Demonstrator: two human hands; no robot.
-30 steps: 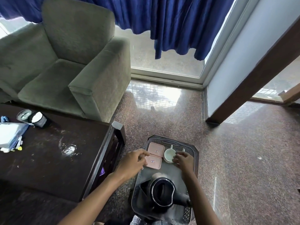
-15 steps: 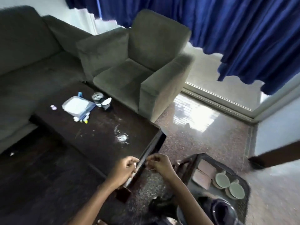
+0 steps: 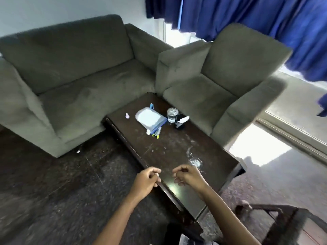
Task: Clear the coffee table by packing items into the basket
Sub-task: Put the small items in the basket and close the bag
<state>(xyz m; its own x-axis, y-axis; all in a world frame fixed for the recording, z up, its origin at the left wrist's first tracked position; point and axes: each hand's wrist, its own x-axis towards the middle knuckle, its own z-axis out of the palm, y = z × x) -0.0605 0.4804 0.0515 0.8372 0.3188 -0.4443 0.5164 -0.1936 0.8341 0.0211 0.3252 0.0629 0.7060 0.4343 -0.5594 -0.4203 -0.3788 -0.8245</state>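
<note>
A grey sofa and a grey armchair stand around a dark coffee table, under blue curtains. Near the far end of the table lies a clear pouch with pens poking out. Just beside it, toward the armchair edge, stand a glass of water and a black cup. A tiny pale thing sits near the sofa edge. The left hand and the right hand hang over the near end, fingers curled loosely, holding nothing. A corner of the dark basket shows on the floor, past the near right corner.
</note>
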